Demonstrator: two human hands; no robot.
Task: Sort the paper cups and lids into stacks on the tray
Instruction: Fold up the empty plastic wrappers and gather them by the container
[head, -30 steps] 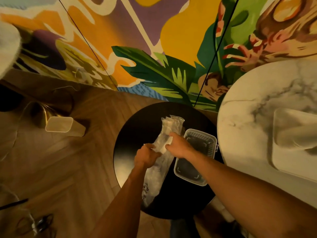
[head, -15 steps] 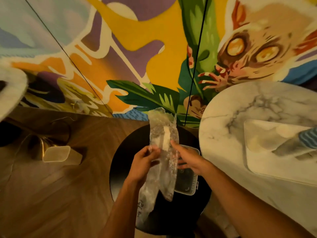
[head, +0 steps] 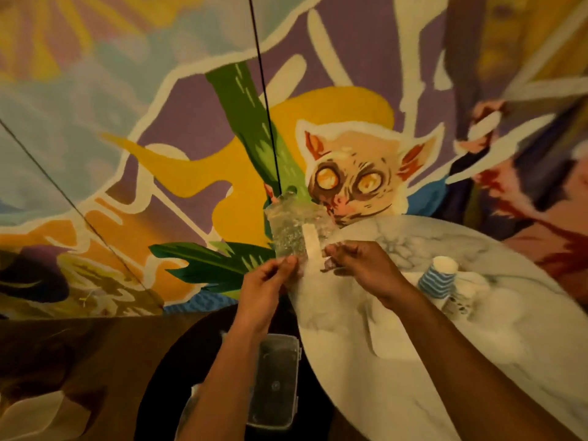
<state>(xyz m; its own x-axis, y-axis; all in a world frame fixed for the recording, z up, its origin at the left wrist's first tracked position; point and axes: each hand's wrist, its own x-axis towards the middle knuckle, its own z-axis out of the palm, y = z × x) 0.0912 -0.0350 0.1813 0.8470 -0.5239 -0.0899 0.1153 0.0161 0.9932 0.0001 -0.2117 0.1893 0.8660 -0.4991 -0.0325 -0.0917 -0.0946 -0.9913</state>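
both hands pinch a clear plastic bag [head: 294,232] — left hand [head: 267,281], right hand [head: 356,265] — raised beside the marble table [head: 397,361].

— What does the person wear on the arms?

— Only bare arms show. The left forearm [head: 229,370], to the left of the marble table [head: 397,409], is bare from the wrist down to the lower border. The right forearm [head: 461,361], in front of that table, is bare also, and it looks much broader at the lower border.

— And the hands?

— The left hand [head: 267,281] and the right hand [head: 359,265] are bare too. The nails are too blurred to describe.
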